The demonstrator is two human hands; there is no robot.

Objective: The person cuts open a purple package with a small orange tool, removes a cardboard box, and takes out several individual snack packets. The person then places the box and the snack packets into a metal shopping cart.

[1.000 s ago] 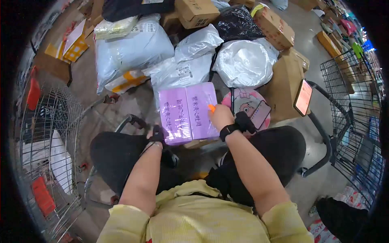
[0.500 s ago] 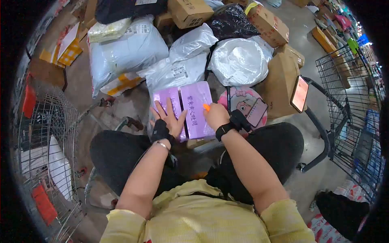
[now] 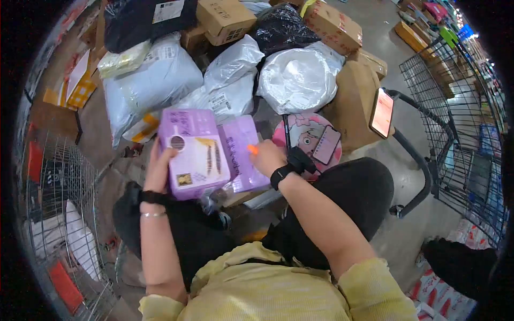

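My left hand (image 3: 157, 170) grips the left side of a purple box (image 3: 195, 155), thumb on its printed face. That box is raised and tilted, showing a picture label and dark lettering. Beside it lies a second purple box (image 3: 242, 144) with handwritten-style characters. Over this box's right edge is my right hand (image 3: 269, 159), closed around a small orange tool (image 3: 252, 149) whose tip alone shows. Clear plastic wrap (image 3: 211, 203) hangs crumpled below the boxes. A pink round cartoon stool top (image 3: 305, 122), carrying a phone (image 3: 326, 144) and a dark pen (image 3: 287, 131), is right of that hand.
White and grey parcels (image 3: 150, 80), a round wrapped parcel (image 3: 297, 80), a black bag (image 3: 284, 27) and cardboard boxes (image 3: 226, 20) are piled ahead. Another phone (image 3: 382, 113) stands by the tall carton (image 3: 350, 101). Wire carts (image 3: 64, 198) flank both sides, the right cart (image 3: 455, 91) having a dark handle.
My left hand has gone from lying flat on the purple boxes to gripping the left one, now lifted and turned. The right hand still holds the orange tool. The view has shifted slightly.
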